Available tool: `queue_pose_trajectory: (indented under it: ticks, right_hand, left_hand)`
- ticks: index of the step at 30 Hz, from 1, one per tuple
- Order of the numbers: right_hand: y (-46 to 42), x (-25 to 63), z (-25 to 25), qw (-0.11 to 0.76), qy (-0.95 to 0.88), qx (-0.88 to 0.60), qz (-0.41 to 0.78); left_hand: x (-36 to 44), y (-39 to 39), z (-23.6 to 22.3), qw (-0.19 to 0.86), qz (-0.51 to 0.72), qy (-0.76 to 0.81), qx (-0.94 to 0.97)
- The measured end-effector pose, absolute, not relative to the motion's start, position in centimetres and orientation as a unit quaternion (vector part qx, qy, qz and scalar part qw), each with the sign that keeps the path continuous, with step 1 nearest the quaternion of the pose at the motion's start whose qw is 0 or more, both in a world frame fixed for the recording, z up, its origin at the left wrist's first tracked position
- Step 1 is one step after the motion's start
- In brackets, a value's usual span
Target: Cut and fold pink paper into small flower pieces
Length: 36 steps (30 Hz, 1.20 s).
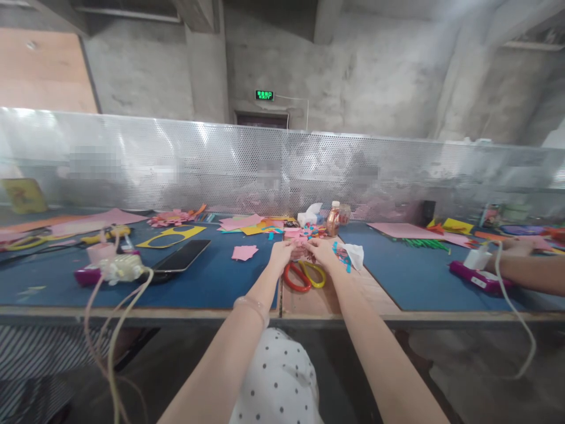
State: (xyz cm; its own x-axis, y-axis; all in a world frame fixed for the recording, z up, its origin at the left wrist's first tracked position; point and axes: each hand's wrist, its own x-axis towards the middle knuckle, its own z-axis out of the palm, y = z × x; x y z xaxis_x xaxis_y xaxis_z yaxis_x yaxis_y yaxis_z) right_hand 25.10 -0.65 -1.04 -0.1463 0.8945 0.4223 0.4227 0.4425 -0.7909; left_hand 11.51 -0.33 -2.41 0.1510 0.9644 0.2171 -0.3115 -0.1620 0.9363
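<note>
Both my hands meet above the pale board between the blue mats. My left hand (pixel 282 253) and my right hand (pixel 321 251) have their fingers bent together around a small pink piece (pixel 300 241), possibly paper or foam; its shape is mostly hidden. Just below the fingers lie a red scissor handle (pixel 296 287) and a yellow scissor handle (pixel 323 275); the blades are covered by my hands. Blue strips (pixel 348 262) and a crumpled white tissue (pixel 355 255) are beside my right hand. A pink cut-out stack (pixel 244 252) rests left of my left hand.
A phone (pixel 188 257) and a purple power strip (pixel 88 275) with cables are on the left. Behind my hands stand a bottle (pixel 333 219) and a tissue pack (pixel 309 218). At right, another person's arm (pixel 529 272) reaches past a second purple strip (pixel 479 278).
</note>
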Motion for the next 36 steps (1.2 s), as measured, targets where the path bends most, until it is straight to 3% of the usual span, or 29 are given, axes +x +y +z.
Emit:
queue_pose_trajectory:
  ticks: [17,26,36]
  right_hand:
    - [-0.5,24.9,-1.2,0.534,-0.644,-0.431,0.338]
    - [0.1,24.4,-1.5,0.538,-0.619,-0.431,0.377]
    - [-1.5,24.0,-0.4,0.526,-0.629,-0.409,0.399]
  left_hand:
    - [11.4,0.6,-2.7,0.442,0.582,0.331,0.597]
    - [11.2,-0.5,-2.1,0.307,0.524,0.375,0.701]
    - [11.4,-0.6,-1.9,0.427,0.565,0.357,0.609]
